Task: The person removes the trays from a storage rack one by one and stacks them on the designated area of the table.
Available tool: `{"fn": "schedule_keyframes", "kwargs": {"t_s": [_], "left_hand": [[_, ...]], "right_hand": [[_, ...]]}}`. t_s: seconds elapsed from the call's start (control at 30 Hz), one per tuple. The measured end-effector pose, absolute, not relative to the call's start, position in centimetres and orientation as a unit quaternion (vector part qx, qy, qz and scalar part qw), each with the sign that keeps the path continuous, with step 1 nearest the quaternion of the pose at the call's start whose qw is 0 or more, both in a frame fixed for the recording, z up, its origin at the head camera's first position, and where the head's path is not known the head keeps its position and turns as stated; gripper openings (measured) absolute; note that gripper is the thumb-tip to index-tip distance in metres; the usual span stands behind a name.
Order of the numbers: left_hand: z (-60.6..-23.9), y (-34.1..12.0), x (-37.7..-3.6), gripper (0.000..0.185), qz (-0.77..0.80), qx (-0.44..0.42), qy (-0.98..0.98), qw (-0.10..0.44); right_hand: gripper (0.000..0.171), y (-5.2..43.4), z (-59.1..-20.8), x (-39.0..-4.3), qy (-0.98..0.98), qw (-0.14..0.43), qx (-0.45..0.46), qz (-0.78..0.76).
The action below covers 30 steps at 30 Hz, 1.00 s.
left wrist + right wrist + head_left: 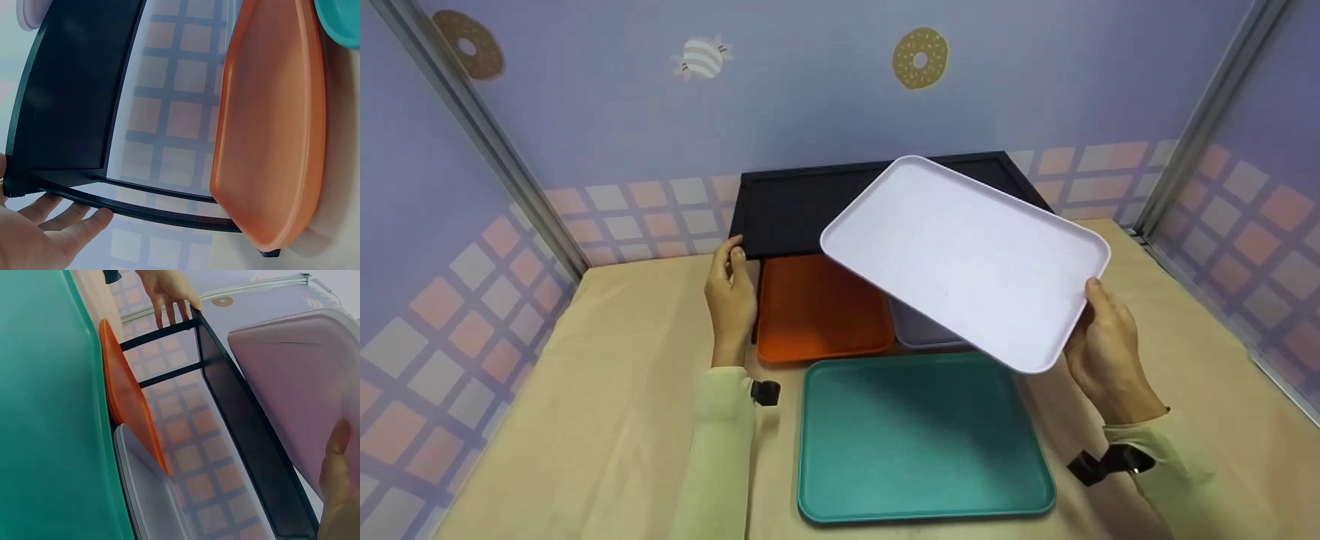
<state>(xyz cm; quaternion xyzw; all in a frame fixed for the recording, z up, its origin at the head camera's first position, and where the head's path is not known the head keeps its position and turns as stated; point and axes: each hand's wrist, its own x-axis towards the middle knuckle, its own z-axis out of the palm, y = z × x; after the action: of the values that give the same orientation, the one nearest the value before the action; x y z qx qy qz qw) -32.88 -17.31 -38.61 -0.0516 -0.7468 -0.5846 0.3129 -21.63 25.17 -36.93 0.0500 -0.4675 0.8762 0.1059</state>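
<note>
The left hand [731, 300] holds one black shelf [799, 214] by its corner. Lower down sit one orange tray [825, 311], at least one gray tray [919, 331] and, nearer, one green tray [922, 442]. One white tray [964, 262] is held up by the right hand [1110, 360].

Pale green long sleeves [721, 450], small black wrist-worn devices [766, 393], one left, one right, bare hands [731, 296]

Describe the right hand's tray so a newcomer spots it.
In the head view, find the big black rack. Overlapping its right part is a tilted pale tray, held by the right hand. Unlike the orange tray and teal tray, it is near-white and raised.
</note>
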Motion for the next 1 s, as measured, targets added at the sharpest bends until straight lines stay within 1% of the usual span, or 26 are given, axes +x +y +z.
{"fn": "schedule_keyframes", "kwargs": {"t_s": [0.23,0.37,0.6,0.8,1.0], "left_hand": [[-38.7,-17.2,-32.8,0.036,-0.576,-0.050,-0.753,0.315],[-38.7,-17.2,-32.8,0.036,-0.575,-0.054,-0.752,0.317],[-38.7,-17.3,-32.9,0.036,-0.572,-0.051,-0.754,0.320],[-38.8,-16.8,-32.9,0.036,-0.577,-0.055,-0.751,0.317],[-38.7,-16.2,-33.0,0.036,-0.583,-0.054,-0.746,0.317]], "right_hand": [[0.046,27.1,-37.8,-20.9,-0.482,0.106,0.068,0.867],[0.044,28.3,-38.2,-20.2,-0.463,0.101,0.064,0.878],[0.047,29.6,-38.6,-19.5,-0.459,0.091,0.065,0.881],[0.039,30.3,-38.8,-18.7,-0.446,0.089,0.068,0.888],[0.032,31.0,-39.0,-18.3,-0.446,0.105,0.046,0.887]]}}
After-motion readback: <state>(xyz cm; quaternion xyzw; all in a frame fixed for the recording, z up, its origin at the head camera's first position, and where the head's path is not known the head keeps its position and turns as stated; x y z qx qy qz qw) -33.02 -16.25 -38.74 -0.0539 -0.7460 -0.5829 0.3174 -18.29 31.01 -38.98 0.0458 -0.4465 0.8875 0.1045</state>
